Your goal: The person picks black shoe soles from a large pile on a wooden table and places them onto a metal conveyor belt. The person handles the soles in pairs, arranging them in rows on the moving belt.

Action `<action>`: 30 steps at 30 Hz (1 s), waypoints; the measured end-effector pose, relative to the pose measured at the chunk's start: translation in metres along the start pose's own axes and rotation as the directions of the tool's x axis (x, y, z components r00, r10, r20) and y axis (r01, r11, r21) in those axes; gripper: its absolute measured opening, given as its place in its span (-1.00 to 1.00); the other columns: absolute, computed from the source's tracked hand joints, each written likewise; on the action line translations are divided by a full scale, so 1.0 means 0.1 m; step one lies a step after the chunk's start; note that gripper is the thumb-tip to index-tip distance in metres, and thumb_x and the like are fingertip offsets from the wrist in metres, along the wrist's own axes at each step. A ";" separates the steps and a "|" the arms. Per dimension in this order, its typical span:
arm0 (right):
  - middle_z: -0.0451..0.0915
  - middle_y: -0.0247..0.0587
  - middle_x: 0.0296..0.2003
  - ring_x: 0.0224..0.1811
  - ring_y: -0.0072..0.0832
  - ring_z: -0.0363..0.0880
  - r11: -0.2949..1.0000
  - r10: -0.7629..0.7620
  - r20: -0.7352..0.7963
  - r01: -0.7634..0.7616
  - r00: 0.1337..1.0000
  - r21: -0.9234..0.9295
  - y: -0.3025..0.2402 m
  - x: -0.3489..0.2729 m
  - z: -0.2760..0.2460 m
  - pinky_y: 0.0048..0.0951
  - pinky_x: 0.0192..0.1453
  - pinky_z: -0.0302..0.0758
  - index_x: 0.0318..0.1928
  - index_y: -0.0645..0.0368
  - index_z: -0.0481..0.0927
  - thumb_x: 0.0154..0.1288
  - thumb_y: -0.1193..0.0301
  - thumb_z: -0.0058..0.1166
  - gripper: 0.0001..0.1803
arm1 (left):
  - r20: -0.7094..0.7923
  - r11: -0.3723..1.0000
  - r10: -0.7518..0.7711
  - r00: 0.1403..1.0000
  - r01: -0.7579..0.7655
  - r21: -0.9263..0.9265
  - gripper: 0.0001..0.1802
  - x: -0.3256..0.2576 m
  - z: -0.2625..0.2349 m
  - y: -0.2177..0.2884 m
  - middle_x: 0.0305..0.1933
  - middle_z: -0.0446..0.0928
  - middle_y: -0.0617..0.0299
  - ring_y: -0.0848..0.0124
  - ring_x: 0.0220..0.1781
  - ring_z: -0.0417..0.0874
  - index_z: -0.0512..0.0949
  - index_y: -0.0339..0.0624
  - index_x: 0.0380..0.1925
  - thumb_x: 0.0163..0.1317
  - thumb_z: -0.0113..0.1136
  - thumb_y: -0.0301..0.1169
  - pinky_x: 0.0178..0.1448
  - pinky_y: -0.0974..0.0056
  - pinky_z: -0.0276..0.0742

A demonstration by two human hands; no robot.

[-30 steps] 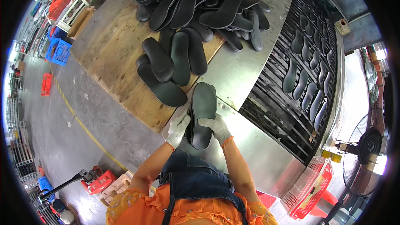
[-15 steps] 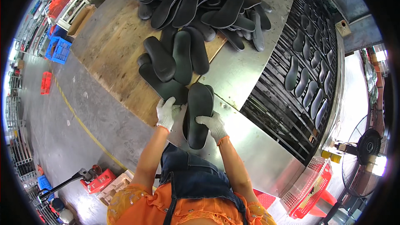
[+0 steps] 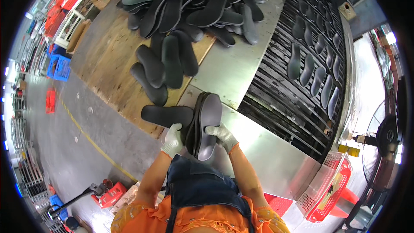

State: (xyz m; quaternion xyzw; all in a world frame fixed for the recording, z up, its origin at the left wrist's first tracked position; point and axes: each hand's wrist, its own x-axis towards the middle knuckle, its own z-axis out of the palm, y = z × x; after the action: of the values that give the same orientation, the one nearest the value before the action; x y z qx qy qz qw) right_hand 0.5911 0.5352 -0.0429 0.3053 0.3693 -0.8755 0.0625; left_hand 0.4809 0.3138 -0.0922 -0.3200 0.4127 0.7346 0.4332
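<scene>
Both of my hands wear white gloves. My left hand [image 3: 173, 140] grips one black shoe sole [image 3: 166, 115] that lies flat and points left. My right hand [image 3: 223, 135] holds a small stack of black soles [image 3: 205, 125] on edge, close in front of my body. The two hands are next to each other over the near edge of the wooden table [image 3: 105, 67]. A heap of black soles [image 3: 194, 4] covers the far part of that table, with a few more soles [image 3: 166, 62] lying just beyond my hands.
A steel surface [image 3: 241, 67] runs to the right, beside a slatted conveyor [image 3: 280, 90] carrying two rows of dark soles [image 3: 317, 67]. A red basket [image 3: 330, 190] and a fan [image 3: 386, 146] stand at lower right. Blue and red crates [image 3: 58, 67] sit far left.
My left hand has let go of the stack, reached left and taken a single sole off the table. The stack in my right hand has tilted up on edge.
</scene>
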 end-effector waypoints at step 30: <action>0.69 -0.16 -0.03 -0.07 -0.34 0.69 0.873 -0.333 -0.445 0.450 0.831 0.186 -1.68 -1.46 -3.60 -0.23 0.07 0.67 0.22 0.30 0.53 0.07 0.55 0.38 -0.37 | 0.453 0.702 -0.256 0.854 -0.157 0.694 -0.60 0.59 3.59 -1.76 -0.08 0.69 -0.06 0.13 -0.18 0.78 0.53 -0.41 0.07 0.23 0.08 -0.49 -0.15 0.08 0.82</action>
State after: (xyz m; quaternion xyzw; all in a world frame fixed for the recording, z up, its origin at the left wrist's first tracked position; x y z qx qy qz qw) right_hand 0.8283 0.8850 -0.0505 0.3999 0.3003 -0.8317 -0.2411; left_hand 0.5741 0.7025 -0.0359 0.0699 0.5216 0.5635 0.6368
